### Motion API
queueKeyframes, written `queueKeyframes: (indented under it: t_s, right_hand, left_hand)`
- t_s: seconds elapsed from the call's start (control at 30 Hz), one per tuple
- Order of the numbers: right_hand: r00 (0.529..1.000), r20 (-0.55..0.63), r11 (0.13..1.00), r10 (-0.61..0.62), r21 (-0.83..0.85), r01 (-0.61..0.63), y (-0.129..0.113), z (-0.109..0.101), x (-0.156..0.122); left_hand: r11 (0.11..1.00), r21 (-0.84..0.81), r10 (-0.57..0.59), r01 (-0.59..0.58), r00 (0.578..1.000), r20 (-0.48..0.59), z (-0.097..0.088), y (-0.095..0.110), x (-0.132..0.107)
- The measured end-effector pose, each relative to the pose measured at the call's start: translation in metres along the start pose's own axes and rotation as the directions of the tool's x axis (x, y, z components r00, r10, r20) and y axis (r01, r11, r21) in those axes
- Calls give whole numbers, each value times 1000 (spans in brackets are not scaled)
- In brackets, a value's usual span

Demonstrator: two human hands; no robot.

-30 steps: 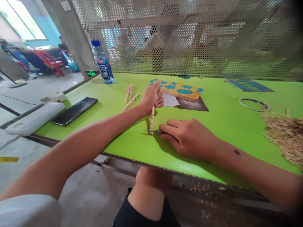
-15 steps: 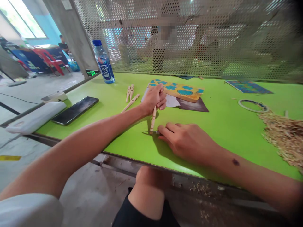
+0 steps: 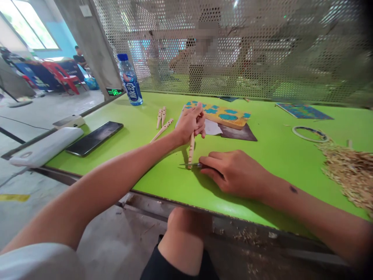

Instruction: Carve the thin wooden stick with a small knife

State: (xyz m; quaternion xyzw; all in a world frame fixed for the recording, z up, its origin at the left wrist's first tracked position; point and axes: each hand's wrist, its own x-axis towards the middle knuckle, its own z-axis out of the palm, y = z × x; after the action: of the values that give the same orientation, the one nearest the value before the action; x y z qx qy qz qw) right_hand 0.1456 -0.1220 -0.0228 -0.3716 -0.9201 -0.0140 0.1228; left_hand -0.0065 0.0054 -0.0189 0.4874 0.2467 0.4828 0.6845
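My left hand (image 3: pixel 190 123) is closed around the upper part of a notched wooden stick (image 3: pixel 191 149), whose lower end points toward me. A knife is gripped in my right hand (image 3: pixel 233 171), and its thin blade (image 3: pixel 188 165) lies across the stick close to the lower end. The knife's handle is mostly hidden by my fingers. Beyond my left forearm lie several similar carved wooden sticks (image 3: pixel 163 129). Just past my left hand is a yellow board with blue patches (image 3: pixel 229 116), over white paper (image 3: pixel 212 127) and a dark sheet (image 3: pixel 239 132).
A pile of wood shavings (image 3: pixel 349 171) covers the right side of the green table (image 3: pixel 279 171), beside a roll of tape (image 3: pixel 309 134). A drink bottle (image 3: pixel 130 81), a phone (image 3: pixel 94 138) and a white power bank (image 3: pixel 48 147) stand or lie at left. A perforated metal screen (image 3: pixel 175 50) borders the back.
The view has shifted slightly. My left fingers have loosened a little around the stick, and the knife blade still crosses it near the lower end.
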Motion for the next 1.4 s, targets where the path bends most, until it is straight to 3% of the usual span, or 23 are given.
queueKeyframes:
  t_s: [0.3, 0.53, 0.73, 0.8, 0.93, 1.17, 1.27, 1.4]
  right_hand:
    - [999, 21, 978, -48, -204, 51, -10, 1, -1]
    - [998, -7, 976, -62, -211, 59, -10, 5, -1]
    - [998, 3, 974, -62, -216, 61, -13, 5, 1]
    - [999, 16, 975, -43, -220, 45, -16, 5, 1]
    - [998, 54, 973, 13, -232, 0, -23, 2, 2]
    - [972, 177, 982, 153, -136, -129, -33, -10, 2]
    - [962, 200, 982, 187, -8, -189, -30, -15, 1]
    - [961, 199, 952, 192, 200, -232, -15, -21, -2]
  left_hand:
    - [976, 215, 33, -35, 999, 15, -2, 6, -3]
    - [844, 488, 235, -221, 971, 33, -2, 10, -3]
    - [798, 581, 229, -159, 972, -48, 3, 6, -5]
    - [728, 659, 274, -189, 961, -28, 3, 7, -6]
    - [502, 833, 352, -234, 935, 51, 0, 9, -3]
    - [168, 958, 263, -230, 948, 182, -2, 18, -4]
    - [87, 974, 238, -209, 954, 184, -2, 20, -5]
    - [61, 976, 269, -208, 945, 184, 0, 19, -5]
